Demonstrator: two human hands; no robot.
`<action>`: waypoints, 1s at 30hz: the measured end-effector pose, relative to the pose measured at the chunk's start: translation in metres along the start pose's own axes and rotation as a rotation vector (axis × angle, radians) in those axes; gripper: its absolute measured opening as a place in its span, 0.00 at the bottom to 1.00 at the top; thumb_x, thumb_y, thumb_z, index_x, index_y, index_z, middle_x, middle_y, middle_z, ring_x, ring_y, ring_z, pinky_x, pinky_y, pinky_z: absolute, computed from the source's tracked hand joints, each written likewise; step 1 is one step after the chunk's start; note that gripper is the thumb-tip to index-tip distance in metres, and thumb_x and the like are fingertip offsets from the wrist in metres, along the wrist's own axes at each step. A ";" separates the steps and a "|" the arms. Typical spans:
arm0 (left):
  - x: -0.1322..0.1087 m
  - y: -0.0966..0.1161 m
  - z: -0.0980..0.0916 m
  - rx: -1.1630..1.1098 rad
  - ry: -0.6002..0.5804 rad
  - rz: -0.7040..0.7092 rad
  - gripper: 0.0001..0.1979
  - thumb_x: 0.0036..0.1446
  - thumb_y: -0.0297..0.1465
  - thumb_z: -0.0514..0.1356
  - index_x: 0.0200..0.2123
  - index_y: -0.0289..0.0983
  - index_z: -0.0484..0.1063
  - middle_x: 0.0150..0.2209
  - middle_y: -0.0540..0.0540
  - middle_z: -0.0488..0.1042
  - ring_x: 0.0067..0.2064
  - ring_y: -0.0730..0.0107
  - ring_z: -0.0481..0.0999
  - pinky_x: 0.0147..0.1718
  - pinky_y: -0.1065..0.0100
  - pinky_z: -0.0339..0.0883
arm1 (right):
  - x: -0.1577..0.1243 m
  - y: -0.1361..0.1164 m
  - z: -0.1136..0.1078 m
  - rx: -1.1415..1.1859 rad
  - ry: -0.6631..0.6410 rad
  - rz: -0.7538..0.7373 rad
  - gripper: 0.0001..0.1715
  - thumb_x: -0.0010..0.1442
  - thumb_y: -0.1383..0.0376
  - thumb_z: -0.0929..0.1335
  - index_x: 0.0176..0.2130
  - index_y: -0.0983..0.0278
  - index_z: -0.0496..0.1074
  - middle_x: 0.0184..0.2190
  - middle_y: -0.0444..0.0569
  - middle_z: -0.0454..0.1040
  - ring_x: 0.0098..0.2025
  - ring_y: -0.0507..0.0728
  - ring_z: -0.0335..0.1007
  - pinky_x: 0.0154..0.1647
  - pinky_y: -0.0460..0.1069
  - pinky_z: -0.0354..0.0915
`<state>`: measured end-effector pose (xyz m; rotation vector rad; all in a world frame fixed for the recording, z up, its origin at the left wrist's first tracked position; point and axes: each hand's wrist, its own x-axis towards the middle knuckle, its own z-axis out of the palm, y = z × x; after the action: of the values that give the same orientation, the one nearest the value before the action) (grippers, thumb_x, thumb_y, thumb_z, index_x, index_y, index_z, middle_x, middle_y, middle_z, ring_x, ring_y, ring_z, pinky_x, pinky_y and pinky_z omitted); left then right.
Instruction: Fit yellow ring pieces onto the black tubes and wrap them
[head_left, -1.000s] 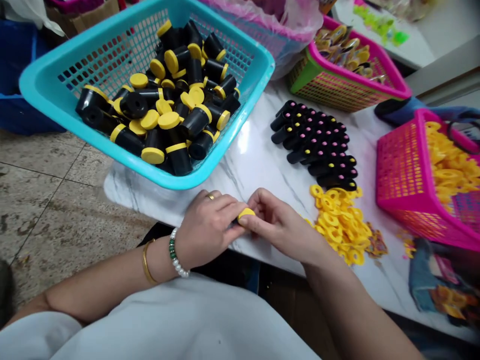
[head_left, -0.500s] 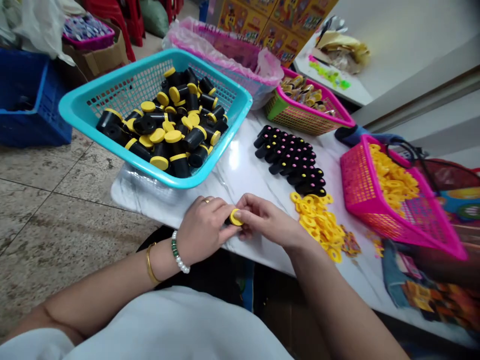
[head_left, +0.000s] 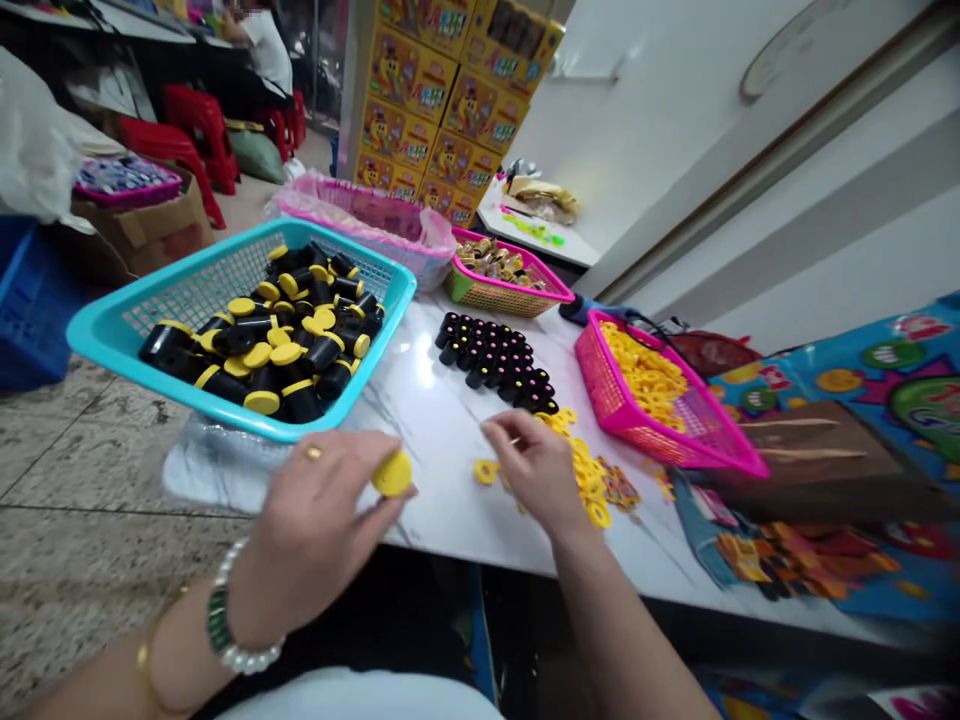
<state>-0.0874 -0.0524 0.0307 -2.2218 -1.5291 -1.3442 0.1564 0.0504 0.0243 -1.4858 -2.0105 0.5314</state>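
Observation:
My left hand [head_left: 319, 525] is closed around a small black tube with a yellow cap [head_left: 392, 473], held over the near edge of the white marble table [head_left: 435, 420]. My right hand [head_left: 529, 468] hovers over a loose heap of yellow rings [head_left: 589, 478], fingers curled, with one ring [head_left: 485, 471] lying just left of it. What, if anything, the right fingers pinch is blurred. A teal basket [head_left: 112, 330] full of black tubes with yellow caps [head_left: 277, 330] sits at the table's left. Rows of black tubes [head_left: 495, 362] stand in the middle.
A pink basket of yellow rings [head_left: 652, 400] stands at the right, a pink and green basket [head_left: 502, 275] farther back, and a bag-lined basket [head_left: 367, 215] behind the teal one. Yellow cartons [head_left: 442, 90] are stacked at the rear. Colourful sheets [head_left: 787, 555] lie at the right.
My hands have come apart: the left keeps the capped tube and has drawn left and back, the right has gone to the ring heap. The camera has tilted up.

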 end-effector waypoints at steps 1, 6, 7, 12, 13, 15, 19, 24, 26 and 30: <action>0.007 -0.006 -0.011 0.113 0.053 0.003 0.18 0.61 0.33 0.63 0.52 0.37 0.67 0.43 0.45 0.77 0.44 0.61 0.76 0.48 0.58 0.69 | 0.009 0.011 -0.008 -0.143 0.124 -0.019 0.16 0.62 0.54 0.64 0.32 0.63 0.72 0.27 0.47 0.72 0.29 0.55 0.67 0.32 0.50 0.62; 0.037 -0.044 -0.034 0.401 0.042 -0.217 0.22 0.61 0.37 0.60 0.58 0.41 0.66 0.50 0.41 0.74 0.53 0.43 0.72 0.53 0.41 0.64 | 0.051 0.051 -0.015 -0.377 0.191 -0.065 0.13 0.59 0.57 0.66 0.33 0.63 0.75 0.27 0.49 0.72 0.30 0.58 0.67 0.33 0.51 0.60; 0.040 -0.046 -0.032 0.394 0.058 -0.238 0.24 0.61 0.37 0.60 0.59 0.41 0.65 0.53 0.40 0.73 0.55 0.40 0.71 0.55 0.38 0.62 | 0.057 0.053 -0.011 -0.402 0.187 -0.075 0.13 0.59 0.57 0.66 0.35 0.63 0.76 0.29 0.49 0.73 0.30 0.58 0.67 0.32 0.51 0.60; 0.028 -0.012 -0.008 0.192 0.122 -0.068 0.21 0.58 0.31 0.64 0.55 0.43 0.69 0.55 0.42 0.73 0.56 0.48 0.71 0.56 0.43 0.64 | 0.083 0.049 0.008 -0.497 0.108 -0.135 0.11 0.59 0.61 0.67 0.40 0.61 0.76 0.37 0.51 0.75 0.34 0.58 0.68 0.31 0.50 0.57; 0.022 -0.003 -0.003 0.135 0.084 -0.023 0.19 0.57 0.30 0.65 0.52 0.43 0.70 0.53 0.42 0.74 0.55 0.50 0.71 0.55 0.45 0.66 | 0.087 0.048 0.009 -0.505 0.083 -0.146 0.10 0.59 0.63 0.67 0.39 0.62 0.76 0.37 0.51 0.75 0.34 0.58 0.68 0.31 0.50 0.56; 0.010 0.011 0.007 0.021 -0.008 0.050 0.15 0.57 0.28 0.66 0.48 0.41 0.72 0.50 0.42 0.76 0.54 0.53 0.72 0.52 0.50 0.68 | 0.092 0.045 0.007 -0.511 0.030 -0.164 0.08 0.58 0.65 0.67 0.37 0.62 0.76 0.36 0.51 0.74 0.35 0.58 0.68 0.31 0.50 0.56; -0.004 0.016 0.024 -0.116 -0.161 0.033 0.13 0.59 0.28 0.64 0.48 0.36 0.70 0.48 0.40 0.77 0.52 0.55 0.72 0.52 0.54 0.68 | 0.080 0.030 -0.003 -0.435 -0.117 -0.255 0.01 0.56 0.67 0.70 0.31 0.62 0.74 0.29 0.46 0.72 0.32 0.54 0.67 0.33 0.48 0.58; 0.000 0.002 0.054 -0.177 -0.336 -0.161 0.29 0.57 0.31 0.66 0.59 0.30 0.62 0.52 0.35 0.73 0.54 0.51 0.71 0.54 0.49 0.68 | 0.029 -0.010 0.000 -0.222 -0.338 -0.517 0.07 0.63 0.64 0.67 0.35 0.62 0.74 0.34 0.48 0.73 0.30 0.52 0.68 0.33 0.46 0.62; 0.003 -0.003 0.066 -0.215 -0.377 -0.200 0.26 0.57 0.28 0.66 0.57 0.30 0.64 0.50 0.36 0.74 0.52 0.52 0.72 0.53 0.50 0.69 | 0.011 -0.021 0.003 -0.182 -0.414 -0.564 0.07 0.65 0.65 0.65 0.37 0.62 0.73 0.36 0.49 0.74 0.32 0.52 0.70 0.34 0.46 0.64; 0.005 -0.007 0.075 -0.263 -0.412 -0.245 0.14 0.57 0.23 0.62 0.48 0.34 0.71 0.43 0.41 0.77 0.47 0.56 0.74 0.48 0.53 0.71 | -0.004 -0.014 -0.007 -0.086 -0.357 -0.501 0.09 0.66 0.65 0.65 0.46 0.62 0.73 0.38 0.49 0.76 0.36 0.54 0.74 0.39 0.48 0.68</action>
<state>-0.0486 -0.0046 -0.0132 -2.6794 -1.9104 -1.2663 0.1518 0.0422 0.0370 -0.9145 -2.5984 0.5243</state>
